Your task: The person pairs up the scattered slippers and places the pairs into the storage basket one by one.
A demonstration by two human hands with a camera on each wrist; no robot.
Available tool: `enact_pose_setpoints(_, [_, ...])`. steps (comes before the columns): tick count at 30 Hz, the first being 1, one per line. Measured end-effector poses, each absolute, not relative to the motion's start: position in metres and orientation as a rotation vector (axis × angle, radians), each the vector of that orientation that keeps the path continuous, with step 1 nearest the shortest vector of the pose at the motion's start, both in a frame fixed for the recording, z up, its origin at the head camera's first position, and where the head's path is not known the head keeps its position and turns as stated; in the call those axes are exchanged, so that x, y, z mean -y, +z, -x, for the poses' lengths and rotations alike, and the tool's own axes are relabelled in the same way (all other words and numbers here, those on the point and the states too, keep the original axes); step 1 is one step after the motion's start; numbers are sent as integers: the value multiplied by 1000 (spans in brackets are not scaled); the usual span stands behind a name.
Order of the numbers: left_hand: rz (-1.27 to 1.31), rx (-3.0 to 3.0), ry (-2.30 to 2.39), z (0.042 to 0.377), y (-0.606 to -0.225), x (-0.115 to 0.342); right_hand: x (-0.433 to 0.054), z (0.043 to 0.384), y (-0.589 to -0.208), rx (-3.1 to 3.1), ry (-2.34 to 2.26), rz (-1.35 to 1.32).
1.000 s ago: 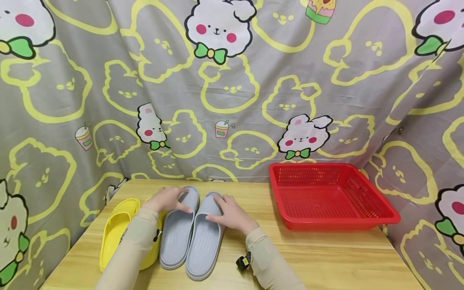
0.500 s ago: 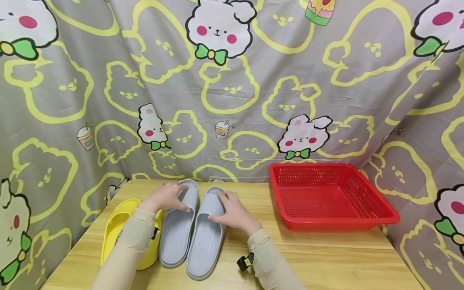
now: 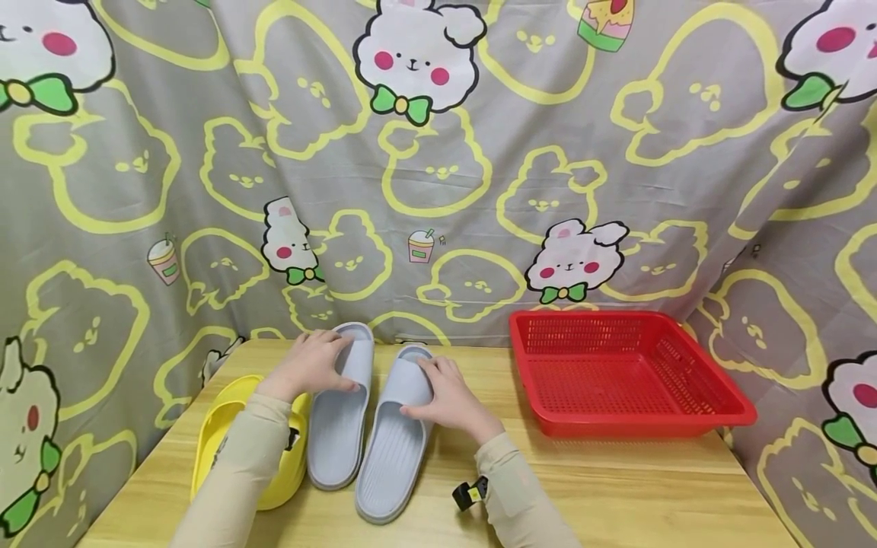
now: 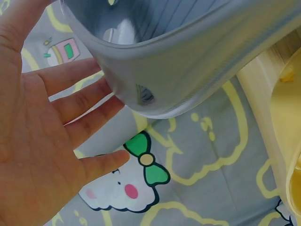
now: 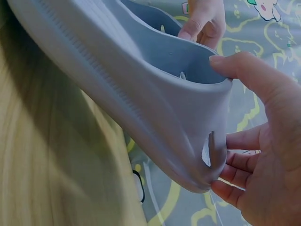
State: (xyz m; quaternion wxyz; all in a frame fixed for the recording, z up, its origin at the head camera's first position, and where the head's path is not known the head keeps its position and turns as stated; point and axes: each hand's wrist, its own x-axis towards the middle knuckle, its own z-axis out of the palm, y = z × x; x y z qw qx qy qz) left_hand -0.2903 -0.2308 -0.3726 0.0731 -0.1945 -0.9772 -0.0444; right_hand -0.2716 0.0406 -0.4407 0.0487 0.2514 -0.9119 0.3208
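Note:
Two grey slippers stand side by side in the head view, toes toward the curtain. My left hand (image 3: pixel 311 367) grips the left slipper (image 3: pixel 336 438) at its toe strap, thumb over the strap's edge and fingers along the outer side. The left wrist view shows this slipper (image 4: pixel 178 70) tilted, with fingertips against its upper. My right hand (image 3: pixel 450 399) pinches the strap of the right slipper (image 3: pixel 392 464). In the right wrist view the thumb hooks inside the opening of this slipper (image 5: pixel 155 99), and the fingers press its outer side near a small slot. Its sole hangs over the wooden surface there.
A pair of yellow slippers (image 3: pixel 218 434) sits left of the grey ones, partly behind my left forearm. A red perforated basket (image 3: pixel 637 428) stands at the back right of the wooden table (image 3: pixel 617 487). A cartoon-print curtain (image 3: pixel 438 183) hangs behind and at both sides.
The left grey slipper has risen and moved away toward the curtain with my left hand. The right one has shifted slightly forward and right with my right hand, and the gap between them is wider.

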Motion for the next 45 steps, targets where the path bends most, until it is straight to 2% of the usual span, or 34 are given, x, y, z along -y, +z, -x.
enact_pose_setpoints(23, [486,2809,-292,285,-366,233,-53,279,-437,2671,979,-743])
enact_pose_setpoints(45, [383,2664,-492,279,-378,236,-76,284,-428,2698,963,-652])
